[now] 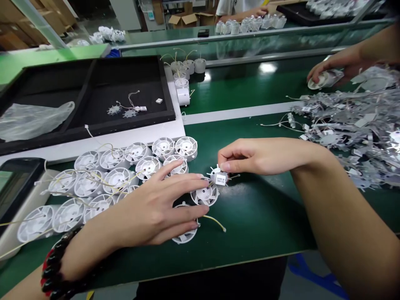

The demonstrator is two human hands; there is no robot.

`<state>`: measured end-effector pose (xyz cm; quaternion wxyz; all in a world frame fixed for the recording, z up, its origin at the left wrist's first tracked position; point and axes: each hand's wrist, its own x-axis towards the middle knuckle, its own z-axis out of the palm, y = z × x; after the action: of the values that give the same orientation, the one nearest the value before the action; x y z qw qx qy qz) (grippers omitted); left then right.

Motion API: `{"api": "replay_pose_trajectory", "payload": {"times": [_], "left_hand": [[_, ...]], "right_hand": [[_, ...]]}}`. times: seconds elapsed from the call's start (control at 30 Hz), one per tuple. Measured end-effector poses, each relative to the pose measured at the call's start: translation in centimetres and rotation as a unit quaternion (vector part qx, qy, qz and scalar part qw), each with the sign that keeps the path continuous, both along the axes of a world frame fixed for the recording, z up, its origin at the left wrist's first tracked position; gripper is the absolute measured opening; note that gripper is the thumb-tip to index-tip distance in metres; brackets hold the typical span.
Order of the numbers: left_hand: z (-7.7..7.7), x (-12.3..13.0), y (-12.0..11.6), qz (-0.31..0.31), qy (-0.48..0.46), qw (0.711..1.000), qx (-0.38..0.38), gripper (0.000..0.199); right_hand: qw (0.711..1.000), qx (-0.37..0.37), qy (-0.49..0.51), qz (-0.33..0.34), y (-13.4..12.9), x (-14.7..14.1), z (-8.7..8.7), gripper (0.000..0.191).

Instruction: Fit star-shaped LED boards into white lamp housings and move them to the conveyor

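Note:
My left hand [162,204], with a dark beaded bracelet on its wrist, stretches its fingers apart over a white round fan housing [204,195]. Its fingertips rest at that housing's rim. Partly under the lower fingers lies another fan housing [185,237], near a loose yellow wire. My right hand [246,156] is closed, pinching a small grey star-shaped plate [219,176] with a white label between thumb and fingers. This plate hangs right beside the upper edge of the first housing. Rows of similar fan housings [120,179] stand to the left, some with thin wires.
A heap of grey star-shaped plates with wires [353,129] covers the right side. Another person's hand [337,64] holds a white round part there. A black tray [125,75] is at the back left, a screen device [18,196] at the left edge. More housings [183,96] line the tray.

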<state>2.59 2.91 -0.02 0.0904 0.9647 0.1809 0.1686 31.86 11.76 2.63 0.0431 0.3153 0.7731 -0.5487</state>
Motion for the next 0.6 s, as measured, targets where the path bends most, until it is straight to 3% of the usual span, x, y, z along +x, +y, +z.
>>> {"api": "replay_pose_trajectory", "payload": {"times": [0.2,0.43,0.6], "left_hand": [[0.1,0.0,0.0,0.018,0.005,0.999,0.042,0.031],[0.4,-0.9,0.7,0.021,0.059,0.997,0.053,0.037],[-0.4,-1.1,0.8,0.157,-0.043,0.984,0.075,0.047]], "right_hand": [[0.999,0.016,0.021,-0.042,-0.3,-0.4,0.2,0.037],[0.984,-0.119,0.056,-0.118,-0.9,-1.5,0.3,0.026],[0.959,-0.188,0.105,-0.186,-1.2,-2.4,0.2,0.025]]}}
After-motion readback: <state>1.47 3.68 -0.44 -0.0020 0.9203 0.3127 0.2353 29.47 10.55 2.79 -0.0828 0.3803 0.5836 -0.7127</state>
